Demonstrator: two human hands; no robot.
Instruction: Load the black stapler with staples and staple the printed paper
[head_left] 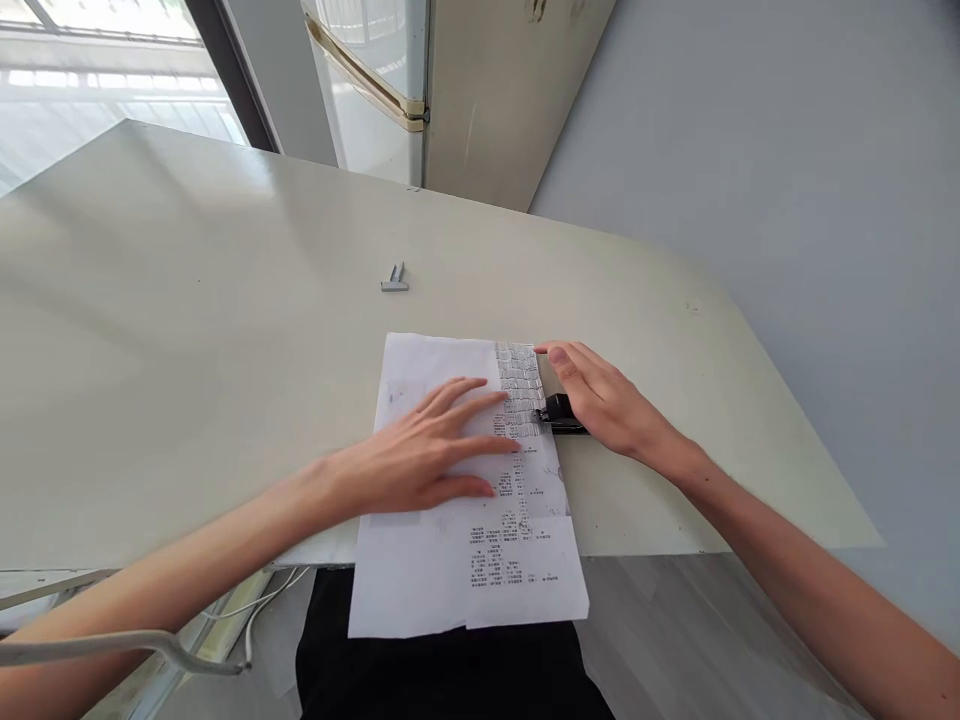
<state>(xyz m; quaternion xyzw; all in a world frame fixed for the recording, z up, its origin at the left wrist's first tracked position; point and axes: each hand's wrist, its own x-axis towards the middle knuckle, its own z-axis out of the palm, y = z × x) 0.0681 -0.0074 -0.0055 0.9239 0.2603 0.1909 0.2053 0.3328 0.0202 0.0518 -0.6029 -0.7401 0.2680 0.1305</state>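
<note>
Printed paper sheets (420, 590) lie on the table, their lower end hanging past the front edge. My left hand (431, 450) rests palm down on them, fingers spread. Dense rows of short fine lines (517, 375) cover the upper right of the paper; whether these are staples or print I cannot tell. A black stapler (559, 408) lies sideways with its front end at the paper's right edge. Over the stapler's rear is my right hand (607, 400), fingers stretched towards the paper's edge. The palm hides that rear part, so how firmly it touches is unclear.
Two small strips of staples (394, 285) lie on the white table (225, 350) beyond the paper. A fridge (375, 90) stands behind the table, and a grey wall (787, 180) on the right. A pale cable (150, 640) crosses the lower left.
</note>
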